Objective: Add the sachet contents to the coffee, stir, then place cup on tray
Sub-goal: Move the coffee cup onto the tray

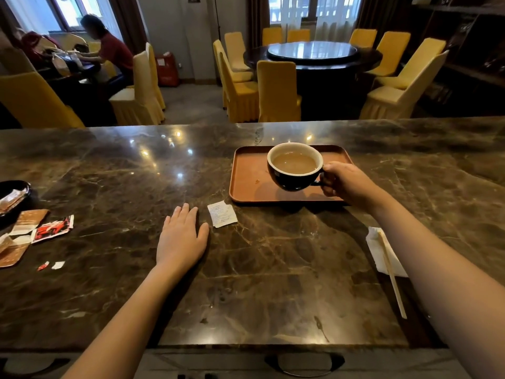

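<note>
Brimming cup (295,166) of milky coffee (294,162) over tray (247,176)

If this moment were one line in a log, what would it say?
stage: placing | right hand: holds coffee cup by handle above tray | left hand: flat on counter | stirrer: on napkin

A glossy brown marble surface (114,170) runs across the near scene, catching small points of ceiling light, and beyond it lies a grey floor (191,102) in a dim dining room. At far right stands a dark round table (314,57) with a glass turntable, ringed by yellow-covered chairs (277,91) — behind it, sheer-curtained windows (314,9) with brown drapes let in pale daylight. At far left a person (109,47) sits at another table by a second window (68,12), and dark wooden shelving (470,50) lines the right wall.
</note>
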A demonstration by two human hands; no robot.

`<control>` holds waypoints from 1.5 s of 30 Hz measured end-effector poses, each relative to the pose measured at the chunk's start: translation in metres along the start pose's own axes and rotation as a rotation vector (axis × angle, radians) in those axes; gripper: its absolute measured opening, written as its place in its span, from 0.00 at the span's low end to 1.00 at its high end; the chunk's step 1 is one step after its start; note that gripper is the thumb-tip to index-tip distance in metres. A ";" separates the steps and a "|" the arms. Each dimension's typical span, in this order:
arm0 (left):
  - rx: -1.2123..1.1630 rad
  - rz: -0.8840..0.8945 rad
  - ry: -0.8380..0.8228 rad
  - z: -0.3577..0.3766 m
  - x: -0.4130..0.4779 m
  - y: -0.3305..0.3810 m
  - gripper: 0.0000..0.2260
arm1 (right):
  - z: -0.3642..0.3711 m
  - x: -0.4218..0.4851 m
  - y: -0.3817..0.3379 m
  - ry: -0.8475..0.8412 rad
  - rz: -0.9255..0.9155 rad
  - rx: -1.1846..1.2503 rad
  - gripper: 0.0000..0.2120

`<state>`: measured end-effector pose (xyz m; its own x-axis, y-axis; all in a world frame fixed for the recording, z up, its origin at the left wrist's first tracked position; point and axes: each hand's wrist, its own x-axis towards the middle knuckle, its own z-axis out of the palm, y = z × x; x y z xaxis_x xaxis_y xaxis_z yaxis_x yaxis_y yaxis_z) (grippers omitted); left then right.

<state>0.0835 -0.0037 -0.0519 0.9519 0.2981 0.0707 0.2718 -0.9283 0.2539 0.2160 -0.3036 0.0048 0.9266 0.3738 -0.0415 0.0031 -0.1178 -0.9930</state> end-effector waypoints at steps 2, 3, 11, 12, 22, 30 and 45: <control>0.001 -0.001 0.029 0.002 -0.001 0.000 0.26 | -0.004 0.010 0.000 0.001 -0.002 0.008 0.14; 0.001 0.000 0.034 0.002 -0.001 -0.001 0.26 | -0.005 0.016 0.001 -0.004 -0.002 0.013 0.14; 0.055 -0.006 0.006 0.006 0.000 -0.002 0.28 | -0.010 0.046 0.013 -0.009 0.062 0.005 0.13; 0.061 -0.008 0.000 0.006 0.000 -0.002 0.28 | -0.010 0.047 0.015 -0.015 0.077 0.007 0.13; 0.070 -0.021 -0.015 0.007 -0.001 -0.002 0.28 | -0.012 0.058 0.019 -0.036 0.102 -0.033 0.16; 0.055 -0.025 -0.006 0.007 -0.001 -0.001 0.28 | -0.013 0.064 0.019 -0.028 0.093 -0.041 0.14; 0.047 -0.030 0.003 0.007 -0.001 -0.001 0.28 | -0.016 0.065 0.009 0.003 0.063 -0.283 0.09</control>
<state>0.0831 -0.0052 -0.0592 0.9430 0.3262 0.0663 0.3063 -0.9284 0.2103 0.2823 -0.2951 -0.0046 0.9295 0.3547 -0.1008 0.0504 -0.3929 -0.9182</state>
